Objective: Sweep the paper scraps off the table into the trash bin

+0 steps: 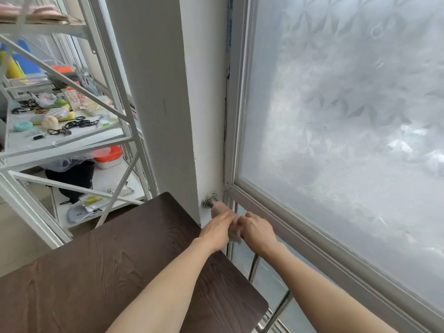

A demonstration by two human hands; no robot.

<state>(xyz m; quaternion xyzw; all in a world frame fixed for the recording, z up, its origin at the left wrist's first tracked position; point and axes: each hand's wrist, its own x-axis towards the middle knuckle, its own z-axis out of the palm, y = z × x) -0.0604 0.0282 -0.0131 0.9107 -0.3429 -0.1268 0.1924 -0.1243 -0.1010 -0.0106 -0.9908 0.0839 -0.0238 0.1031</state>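
The dark brown wooden table (115,267) fills the lower left, and both my forearms reach across its right corner. My left hand (216,230) and my right hand (258,230) meet just past the table's far right edge. Both are closed on a pinkish-beige cloth (234,234) that drapes over a metal rail (212,200) fixed to the white wall below the window. A black trash bin (74,175) lined with a clear plastic bag stands on the floor at the left, behind the shelf frame. No paper scraps show in this view.
A white metal shelf rack (120,138) at the left holds hair ties, boxes and small packets. A white pillar (163,92) rises behind the table. A frosted window (348,116) fills the right, with vertical metal bars (276,316) below it.
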